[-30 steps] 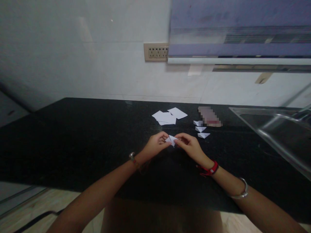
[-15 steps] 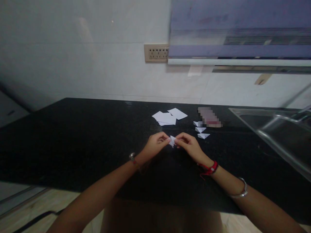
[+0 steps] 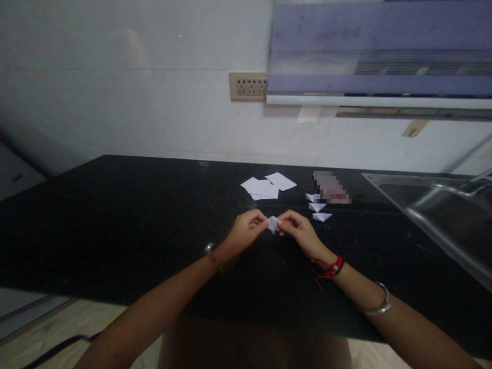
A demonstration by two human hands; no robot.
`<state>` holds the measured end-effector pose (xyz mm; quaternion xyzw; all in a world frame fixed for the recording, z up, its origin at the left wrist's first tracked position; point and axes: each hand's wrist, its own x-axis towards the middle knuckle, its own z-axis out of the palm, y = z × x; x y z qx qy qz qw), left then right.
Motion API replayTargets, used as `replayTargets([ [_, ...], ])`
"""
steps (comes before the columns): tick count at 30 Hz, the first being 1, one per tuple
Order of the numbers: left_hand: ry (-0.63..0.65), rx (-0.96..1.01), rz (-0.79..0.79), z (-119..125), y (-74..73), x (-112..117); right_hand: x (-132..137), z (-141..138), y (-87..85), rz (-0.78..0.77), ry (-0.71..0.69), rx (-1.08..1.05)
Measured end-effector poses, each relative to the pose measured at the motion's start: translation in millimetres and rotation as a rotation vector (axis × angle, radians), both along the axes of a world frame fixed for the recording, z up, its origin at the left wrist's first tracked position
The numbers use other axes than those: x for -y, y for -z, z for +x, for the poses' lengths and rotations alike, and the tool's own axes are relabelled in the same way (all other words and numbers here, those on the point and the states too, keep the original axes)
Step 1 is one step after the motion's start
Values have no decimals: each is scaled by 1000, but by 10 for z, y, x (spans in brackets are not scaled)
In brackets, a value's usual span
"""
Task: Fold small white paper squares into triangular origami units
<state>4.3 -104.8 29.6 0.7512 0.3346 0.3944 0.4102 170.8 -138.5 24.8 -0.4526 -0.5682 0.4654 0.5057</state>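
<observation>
A small folded piece of white paper (image 3: 272,224) is pinched between my two hands, just above the dark countertop. My left hand (image 3: 249,226) grips its left side with thumb and fingers closed. On the other side, my right hand (image 3: 298,229) pinches the right edge in the same way. Beyond the hands lie several flat white paper sheets (image 3: 265,189), overlapping one another. To their right, small folded paper pieces (image 3: 317,207) sit in a short column. The fine creases of the held paper are too small to make out.
A blurred, pinkish flat object (image 3: 332,187) lies behind the folded pieces. The metal sink (image 3: 407,210) is set into the black countertop (image 3: 115,220) at the right. A wall socket (image 3: 249,86) and a purple-blue hanging sheet (image 3: 376,51) are on the tiled wall.
The folded paper between my fingers has changed shape a little: its raised point now looks lower and flatter. Both hands stay in almost the same place.
</observation>
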Motion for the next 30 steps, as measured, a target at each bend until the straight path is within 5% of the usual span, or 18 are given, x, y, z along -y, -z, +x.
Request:
replayTargets([
  [6, 45, -124, 144, -15, -54, 45, 19, 23, -65, 195, 60, 343],
  [16, 76, -10, -135, 25, -22, 17, 59, -72, -91, 155, 139, 229],
  [22, 88, -106, -23, -14, 5, 13, 4, 8, -55, 192, 82, 385],
  [30, 160, -73, -169, 10, 25, 7, 33, -1, -71, 346, 87, 613],
])
